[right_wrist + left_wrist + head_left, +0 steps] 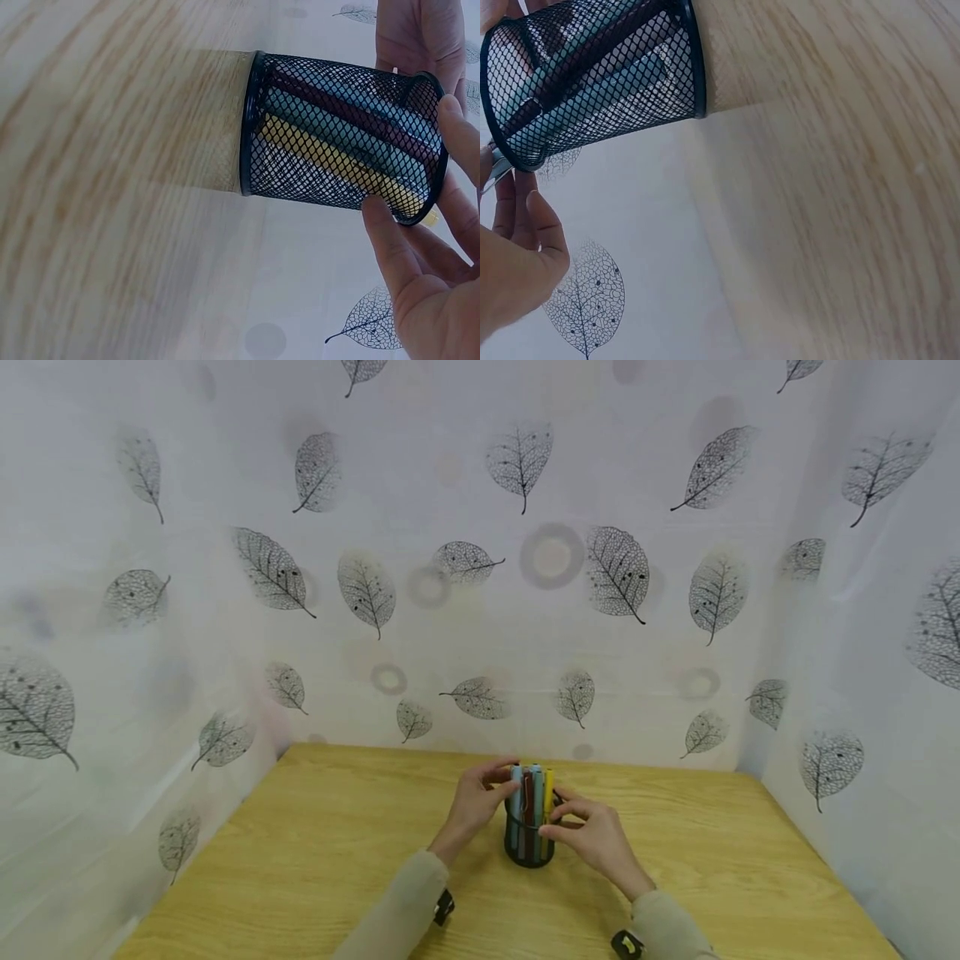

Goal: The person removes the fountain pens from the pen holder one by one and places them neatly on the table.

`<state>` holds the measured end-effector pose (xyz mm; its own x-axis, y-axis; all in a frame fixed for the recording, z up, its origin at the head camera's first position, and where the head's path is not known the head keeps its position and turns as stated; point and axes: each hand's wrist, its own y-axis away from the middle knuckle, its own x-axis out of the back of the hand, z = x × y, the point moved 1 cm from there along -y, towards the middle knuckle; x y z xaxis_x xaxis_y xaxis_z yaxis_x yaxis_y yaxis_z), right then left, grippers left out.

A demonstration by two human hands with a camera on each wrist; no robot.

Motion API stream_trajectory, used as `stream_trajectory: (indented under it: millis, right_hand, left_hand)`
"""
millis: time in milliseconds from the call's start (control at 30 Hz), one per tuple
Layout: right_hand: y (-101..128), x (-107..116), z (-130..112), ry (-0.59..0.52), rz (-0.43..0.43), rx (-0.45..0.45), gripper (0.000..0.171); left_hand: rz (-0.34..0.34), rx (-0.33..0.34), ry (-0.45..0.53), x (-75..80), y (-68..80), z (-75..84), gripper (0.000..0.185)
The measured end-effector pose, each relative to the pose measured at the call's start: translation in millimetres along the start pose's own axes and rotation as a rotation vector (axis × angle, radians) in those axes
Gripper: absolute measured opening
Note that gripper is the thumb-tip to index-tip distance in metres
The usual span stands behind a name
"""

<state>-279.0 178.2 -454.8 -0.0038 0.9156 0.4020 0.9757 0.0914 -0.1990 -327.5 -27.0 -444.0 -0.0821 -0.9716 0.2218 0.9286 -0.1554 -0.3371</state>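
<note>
On the pale wooden table (337, 860), black wire-mesh pen cup (529, 843) stands already filled with coloured markers (531, 793); left hand (474, 802) pinches a blue marker top, right hand (592, 835) grasps the rim.

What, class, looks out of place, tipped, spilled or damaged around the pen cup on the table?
Nothing stands out. The black mesh pen cup stands upright on the wooden table, its markers all inside. The left hand touches the marker tops; the right hand holds the cup's rim.
</note>
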Motion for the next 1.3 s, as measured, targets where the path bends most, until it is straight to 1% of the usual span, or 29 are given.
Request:
stream_trajectory:
  millis: [133,300,433,533,633,733,833,900,967,1133,1200,1300]
  right_hand:
    - [0.4,-0.7,1.3,-0.011,0.002,0.003,0.018]
    - [0.6,-0.8,1.4,-0.010,-0.004,-0.002,0.019]
    - [0.6,-0.5,1.1,-0.011,-0.013,-0.010,0.020]
    - [0.9,-0.3,1.2,-0.016,-0.014,-0.005,0.019]
    - [0.9,-0.5,1.7,-0.007,-0.014,0.009,0.019]
    - [0.4,-0.6,1.9,-0.001,-0.015,0.021,0.019]
    - [0.0,-0.6,0.8,-0.009,-0.013,0.024,0.019]
    - [-0.5,-0.8,0.2,-0.012,-0.012,0.028,0.019]
    - [-0.7,-1.2,0.0,-0.010,-0.009,0.028,0.019]
    - [-0.2,-2.5,0.7,-0.003,-0.005,0.030,0.018]
    - [0.5,-2.8,0.5,-0.007,-0.004,0.029,0.018]
    - [1.5,-2.7,-0.6,-0.013,0.000,0.025,0.018]
  left_hand:
    - [0.002,-0.015,0.042,0.9,0.2,1.9,0.037]
    - [0.031,-0.065,0.049,2.1,-0.1,5.1,0.038]
    - [0.033,-0.068,0.087,2.3,0.3,9.0,0.038]
    - [0.016,-0.058,0.121,3.7,3.3,19.8,0.038]
    - [0.007,-0.048,0.122,6.2,8.1,35.1,0.037]
    - [0.022,-0.045,0.112,7.8,10.7,47.0,0.036]
    - [0.048,-0.071,0.128,8.0,10.2,53.7,0.034]
    - [0.066,-0.096,0.144,7.8,9.4,55.2,0.029]
    - [0.080,-0.105,0.154,7.7,8.2,55.1,0.023]
    - [0.104,-0.084,0.108,7.9,7.1,52.6,0.008]
    - [0.103,-0.080,0.090,8.7,6.8,52.4,0.007]
    - [0.102,-0.072,0.090,11.1,5.9,52.9,0.010]
